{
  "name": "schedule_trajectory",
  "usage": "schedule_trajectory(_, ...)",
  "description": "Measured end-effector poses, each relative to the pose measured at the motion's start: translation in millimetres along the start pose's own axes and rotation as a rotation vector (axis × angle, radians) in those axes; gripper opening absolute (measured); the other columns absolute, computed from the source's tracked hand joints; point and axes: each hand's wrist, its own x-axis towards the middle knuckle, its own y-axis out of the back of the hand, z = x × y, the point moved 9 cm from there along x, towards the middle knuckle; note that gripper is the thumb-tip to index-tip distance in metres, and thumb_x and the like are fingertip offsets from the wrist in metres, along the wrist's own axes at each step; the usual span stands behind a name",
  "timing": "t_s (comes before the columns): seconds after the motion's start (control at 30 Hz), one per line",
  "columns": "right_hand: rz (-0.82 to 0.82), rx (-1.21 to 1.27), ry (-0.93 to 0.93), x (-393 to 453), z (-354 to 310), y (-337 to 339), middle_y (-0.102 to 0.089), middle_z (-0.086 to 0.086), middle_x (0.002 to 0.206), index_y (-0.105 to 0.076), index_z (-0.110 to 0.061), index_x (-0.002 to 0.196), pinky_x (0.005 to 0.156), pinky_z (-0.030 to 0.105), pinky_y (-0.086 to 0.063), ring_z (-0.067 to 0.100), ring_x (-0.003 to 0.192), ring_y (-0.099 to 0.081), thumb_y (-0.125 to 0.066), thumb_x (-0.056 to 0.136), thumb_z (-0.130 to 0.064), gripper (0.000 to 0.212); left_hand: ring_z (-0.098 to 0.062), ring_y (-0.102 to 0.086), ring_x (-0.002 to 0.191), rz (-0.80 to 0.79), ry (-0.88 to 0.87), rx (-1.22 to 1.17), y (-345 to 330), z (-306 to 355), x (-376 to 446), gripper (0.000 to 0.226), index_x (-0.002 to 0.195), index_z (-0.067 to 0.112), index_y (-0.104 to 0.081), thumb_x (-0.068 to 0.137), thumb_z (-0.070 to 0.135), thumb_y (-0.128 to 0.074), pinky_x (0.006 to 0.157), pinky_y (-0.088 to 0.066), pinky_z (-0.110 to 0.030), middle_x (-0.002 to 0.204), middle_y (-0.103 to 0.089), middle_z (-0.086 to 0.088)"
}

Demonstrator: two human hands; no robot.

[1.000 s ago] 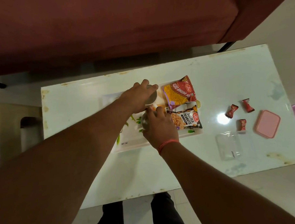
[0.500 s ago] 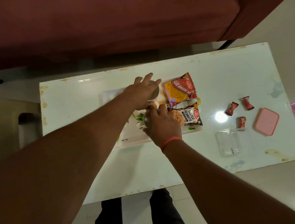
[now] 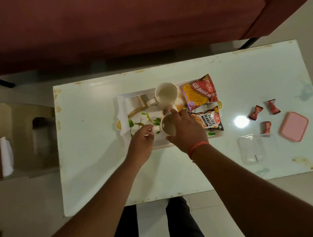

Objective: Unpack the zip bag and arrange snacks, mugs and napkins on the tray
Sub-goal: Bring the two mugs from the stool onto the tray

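Note:
A white tray (image 3: 122, 109) with a leaf print lies in the middle of the white table (image 3: 93, 164). One cream mug (image 3: 166, 95) stands upright at the tray's far side, free of any hand. A second cream mug (image 3: 167, 126) stands nearer; my right hand (image 3: 185, 130) grips its right side. My left hand (image 3: 141, 143) pinches that mug's handle from the left. On the tray's right part lie a red and yellow snack packet (image 3: 198, 93) and a salted peanuts packet (image 3: 210, 120).
Three red wrapped candies (image 3: 256, 112) lie on the table to the right. A pink lid (image 3: 294, 126) and a clear plastic container (image 3: 252, 149) sit beyond them. A dark red sofa (image 3: 130, 26) runs along the table's far side. My legs (image 3: 180, 224) show below the near edge.
My left hand let go of the far mug and drew back to the near mug's handle. The far mug now stands uncovered. My right hand stayed on the near mug.

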Motion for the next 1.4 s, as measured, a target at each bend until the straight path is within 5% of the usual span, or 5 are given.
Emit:
schedule_trajectory(0.37, 0.047, 0.118, -0.046, 10, 2, 27, -0.042, 0.014, 0.139, -0.033, -0.018, 0.146, 0.092, 0.054, -0.053, 0.039, 0.121, -0.05, -0.061, 0.074, -0.067, 0.092, -0.017, -0.06, 0.1, 0.133, -0.005, 0.088, 20, 14, 14, 0.032, 0.117, 0.024, -0.062, 0.091, 0.008, -0.049, 0.081, -0.042, -0.026, 0.113, -0.065, 0.002)
schedule_trajectory(0.53, 0.014, 0.123, 0.084, 69, -11, 58, -0.025, 0.012, 0.159, -0.025, -0.023, 0.154, 0.107, 0.05, -0.044, 0.041, 0.135, -0.041, -0.072, 0.084, -0.038, 0.085, -0.022, -0.063, 0.108, 0.161, 0.019, -0.08, 36, 47, 58, 0.04, 0.13, 0.028, -0.056, 0.094, 0.013, -0.046, 0.095, -0.053, -0.042, 0.124, -0.065, -0.001)
schedule_trajectory(0.7, -0.269, -0.005, 0.144, 104, -27, 40, -0.021, 0.012, 0.16, -0.017, -0.02, 0.157, 0.11, 0.045, -0.041, 0.04, 0.137, -0.041, -0.073, 0.084, -0.019, 0.091, -0.014, -0.065, 0.093, 0.042, 0.124, -0.27, 21, 55, 85, 0.019, 0.112, 0.019, -0.068, 0.099, 0.016, -0.055, 0.09, -0.058, -0.03, 0.109, -0.066, 0.0)
schedule_trajectory(1.03, -0.195, 0.007, 0.126, 99, -20, 45, -0.034, 0.014, 0.15, -0.026, -0.015, 0.154, 0.102, 0.041, -0.046, 0.038, 0.129, -0.049, -0.075, 0.083, -0.026, 0.086, -0.019, -0.069, 0.093, 0.086, 0.123, -0.241, 20, 53, 104, 0.018, 0.077, 0.026, -0.065, 0.094, 0.018, -0.064, 0.095, -0.056, -0.039, 0.088, -0.068, 0.004)
schedule_trajectory(1.4, 0.044, -0.141, 0.161, 82, -53, 59, -0.026, 0.014, 0.16, -0.023, -0.017, 0.155, 0.117, 0.051, -0.032, 0.036, 0.146, -0.026, -0.05, 0.095, -0.051, 0.074, -0.023, -0.054, 0.127, 0.133, -0.15, 0.188, 83, 65, 82, 0.039, 0.139, 0.017, -0.051, 0.102, 0.03, -0.048, 0.103, -0.043, -0.03, 0.141, -0.057, -0.005)
